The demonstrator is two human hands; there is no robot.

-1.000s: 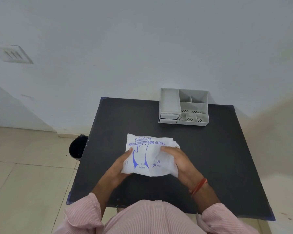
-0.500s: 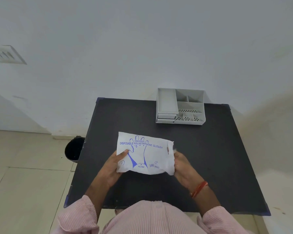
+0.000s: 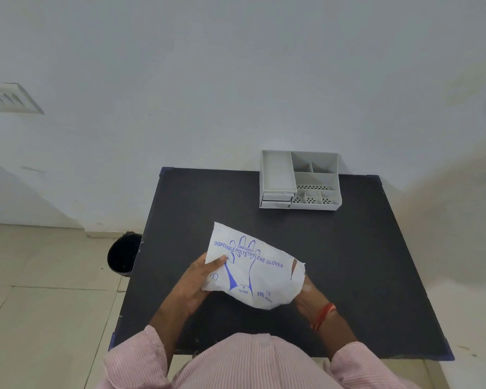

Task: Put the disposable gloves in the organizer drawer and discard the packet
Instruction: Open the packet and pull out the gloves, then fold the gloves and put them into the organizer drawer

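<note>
The packet of disposable gloves (image 3: 253,272) is held just below the centre of the frame, above the dark surface (image 3: 362,262), its printed face turned up and its right end tilted lower. A short slit is seen near its right edge; whether the packet is properly opened cannot be told, and no gloves are seen outside it. The left hand (image 3: 198,282) is closed on the packet's left edge, thumb laid over the print. The right hand (image 3: 306,297) is largely hidden under the packet's right end; it appears to support or grip that end, but how far it is closed cannot be told.

The organizer (image 3: 300,179) is set at the far edge of the surface, upper right of centre, well apart from the packet. Its open compartments are seen empty, and the small drawers at its lower left front appear closed. A dark bin (image 3: 124,255) is placed on the floor just beside the left edge of the surface.

The task is judged to be at its start: the gloves are yet to be drawn out, a drawer opened and filled, and the packet dropped, presumably in the bin.
</note>
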